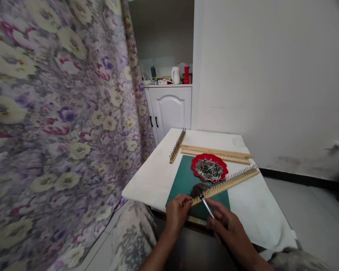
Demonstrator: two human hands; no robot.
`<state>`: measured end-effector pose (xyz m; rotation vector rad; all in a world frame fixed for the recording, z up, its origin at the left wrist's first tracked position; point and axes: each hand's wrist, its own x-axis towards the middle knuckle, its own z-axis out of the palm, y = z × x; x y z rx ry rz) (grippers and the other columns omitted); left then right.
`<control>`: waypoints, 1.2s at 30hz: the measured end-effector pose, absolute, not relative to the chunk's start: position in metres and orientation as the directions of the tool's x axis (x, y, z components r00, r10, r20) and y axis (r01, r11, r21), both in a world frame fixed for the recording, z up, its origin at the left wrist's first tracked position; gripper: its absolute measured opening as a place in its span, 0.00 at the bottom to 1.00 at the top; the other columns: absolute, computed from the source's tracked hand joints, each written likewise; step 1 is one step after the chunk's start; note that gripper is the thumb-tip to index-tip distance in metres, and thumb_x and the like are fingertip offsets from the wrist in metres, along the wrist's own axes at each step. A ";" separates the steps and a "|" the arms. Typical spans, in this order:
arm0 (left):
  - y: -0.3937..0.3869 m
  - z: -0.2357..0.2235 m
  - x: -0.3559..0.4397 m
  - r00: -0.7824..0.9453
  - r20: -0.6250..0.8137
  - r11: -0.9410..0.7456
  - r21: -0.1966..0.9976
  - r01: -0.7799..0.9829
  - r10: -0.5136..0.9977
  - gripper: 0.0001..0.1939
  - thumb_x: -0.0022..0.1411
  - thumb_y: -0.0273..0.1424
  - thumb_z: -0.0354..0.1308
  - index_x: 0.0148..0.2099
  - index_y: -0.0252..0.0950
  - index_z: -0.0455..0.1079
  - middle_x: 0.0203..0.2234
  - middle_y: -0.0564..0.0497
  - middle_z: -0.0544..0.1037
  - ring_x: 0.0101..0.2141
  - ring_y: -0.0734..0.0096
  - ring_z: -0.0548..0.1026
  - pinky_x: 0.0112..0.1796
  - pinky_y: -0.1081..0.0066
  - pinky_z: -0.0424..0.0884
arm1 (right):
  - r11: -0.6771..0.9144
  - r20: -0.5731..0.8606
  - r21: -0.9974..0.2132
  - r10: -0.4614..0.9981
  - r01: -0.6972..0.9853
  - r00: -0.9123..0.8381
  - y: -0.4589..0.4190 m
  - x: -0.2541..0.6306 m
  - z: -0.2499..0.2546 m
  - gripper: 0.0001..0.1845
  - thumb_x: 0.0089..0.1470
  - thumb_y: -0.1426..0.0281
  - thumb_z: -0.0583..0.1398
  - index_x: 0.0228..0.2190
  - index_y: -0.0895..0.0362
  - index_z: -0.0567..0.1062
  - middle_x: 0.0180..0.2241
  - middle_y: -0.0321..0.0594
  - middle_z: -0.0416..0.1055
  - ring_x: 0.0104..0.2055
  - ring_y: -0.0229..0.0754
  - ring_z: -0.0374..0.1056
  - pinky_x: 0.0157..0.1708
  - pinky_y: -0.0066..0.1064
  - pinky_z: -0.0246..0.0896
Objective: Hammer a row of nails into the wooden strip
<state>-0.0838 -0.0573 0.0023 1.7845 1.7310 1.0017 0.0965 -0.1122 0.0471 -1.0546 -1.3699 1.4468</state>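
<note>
My left hand (pixel 177 211) pinches the near end of a wooden strip (pixel 228 182) studded with a row of nails; the strip lies aslant on a green cutting mat (pixel 183 180). My right hand (pixel 224 224) grips the shiny handle of a small hammer (pixel 202 194), whose dark head rests at the strip's near end. A red scalloped dish (pixel 196 165) full of metal nails sits just behind the strip.
A second nailed strip (pixel 177 146) and two plain wooden slats (pixel 214 152) lie farther back on the white table (pixel 149 177). A floral curtain (pixel 59 131) hangs at the left. Behind stands a white cabinet (pixel 171 109) with bottles; a white wall is at the right.
</note>
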 end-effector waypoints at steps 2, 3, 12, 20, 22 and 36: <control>-0.057 0.001 -0.083 -0.069 0.183 -0.089 0.732 0.676 0.981 0.09 0.55 0.32 0.54 0.25 0.36 0.69 0.21 0.56 0.69 0.23 0.76 0.67 0.25 0.77 0.56 | -0.034 -0.025 -0.999 0.955 -0.026 -0.294 -0.114 0.091 0.044 0.24 0.54 0.63 0.56 0.52 0.56 0.63 0.24 0.31 0.67 0.12 0.28 0.55 0.13 0.22 0.47; -0.057 0.001 -0.083 -0.073 0.186 -0.086 0.722 0.687 0.980 0.10 0.55 0.33 0.54 0.24 0.36 0.68 0.20 0.56 0.68 0.23 0.76 0.66 0.25 0.77 0.55 | -0.031 -0.023 -0.999 0.954 -0.019 -0.299 -0.114 0.089 0.043 0.24 0.54 0.63 0.56 0.52 0.56 0.63 0.24 0.31 0.67 0.12 0.28 0.55 0.13 0.22 0.47; -0.055 -0.007 -0.085 -0.064 0.184 -0.088 0.712 0.696 0.981 0.10 0.55 0.32 0.52 0.23 0.36 0.66 0.19 0.56 0.66 0.23 0.76 0.65 0.24 0.77 0.53 | -0.008 -0.018 -0.999 0.945 0.033 -0.328 -0.113 0.089 0.040 0.22 0.56 0.65 0.54 0.53 0.53 0.63 0.25 0.31 0.68 0.12 0.28 0.57 0.14 0.22 0.50; -0.057 -0.001 -0.084 -0.056 0.188 -0.100 0.727 0.679 0.981 0.12 0.56 0.33 0.52 0.23 0.37 0.68 0.20 0.56 0.68 0.23 0.75 0.65 0.24 0.77 0.54 | 0.000 -0.012 -0.999 0.959 0.042 -0.282 -0.116 0.084 0.042 0.23 0.53 0.65 0.56 0.51 0.53 0.66 0.23 0.31 0.69 0.11 0.28 0.56 0.11 0.21 0.47; -0.057 -0.001 -0.084 -0.061 0.186 -0.096 0.726 0.681 0.981 0.12 0.56 0.34 0.52 0.22 0.36 0.67 0.19 0.56 0.68 0.22 0.75 0.65 0.24 0.77 0.54 | -0.024 -0.029 -0.999 0.956 0.022 -0.291 -0.117 0.085 0.045 0.23 0.53 0.66 0.56 0.52 0.54 0.65 0.23 0.31 0.69 0.11 0.28 0.56 0.12 0.21 0.48; -0.063 0.013 -0.105 0.059 0.205 -0.199 0.775 0.600 0.977 0.08 0.54 0.30 0.52 0.28 0.35 0.71 0.23 0.53 0.72 0.26 0.73 0.69 0.28 0.75 0.61 | -0.032 -0.018 -0.991 0.994 -0.131 -0.104 -0.105 0.114 0.063 0.27 0.54 0.59 0.58 0.52 0.56 0.61 0.26 0.33 0.68 0.13 0.29 0.55 0.14 0.23 0.47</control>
